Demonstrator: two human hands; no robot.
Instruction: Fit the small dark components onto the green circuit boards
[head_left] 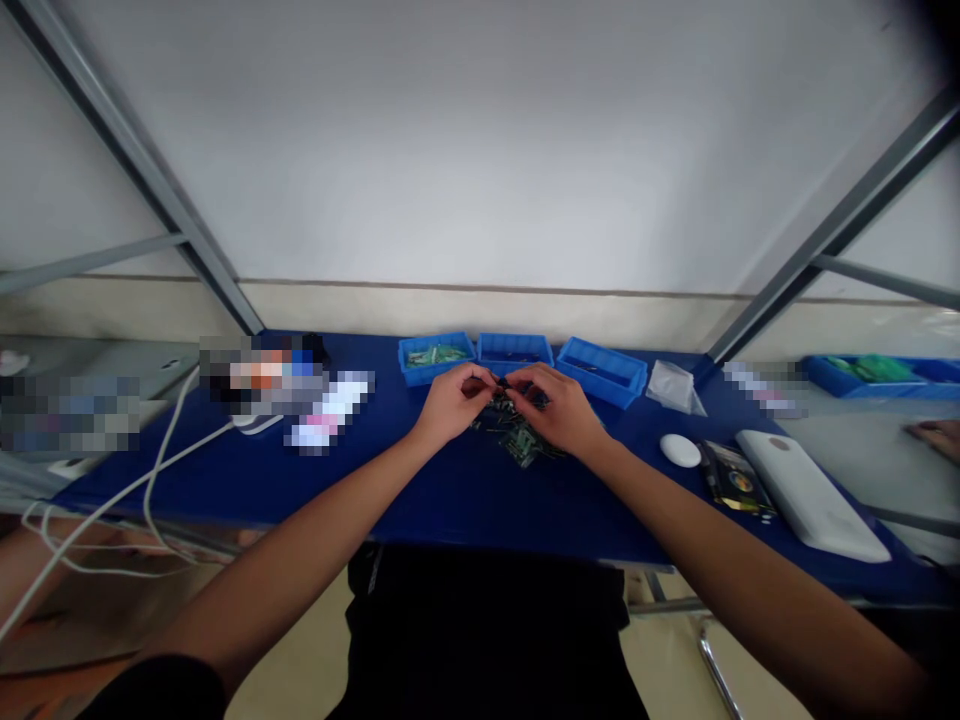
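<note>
My left hand [454, 402] and my right hand [556, 405] meet over the middle of the blue table [465, 510]. Fingertips of both are pinched together around something small and dark, too small to name. Directly beneath them lies a loose pile of green circuit boards [519, 446] with dark thin parts among them; my right hand covers some of it. Just behind my hands stand a blue bin [436, 376] with green boards in it, a middle blue bin [514, 342] with a few small dark items, and a right blue bin [602, 384] holding some thin pieces.
To the right are a clear plastic bag [674, 387], a white round case [680, 450], a dark packet [736, 478] and a white power bank [814, 495]. White cables [161, 465] cross the left side. Metal frame posts [214, 275] rise at the sides; a person's hand [937, 437] shows far right.
</note>
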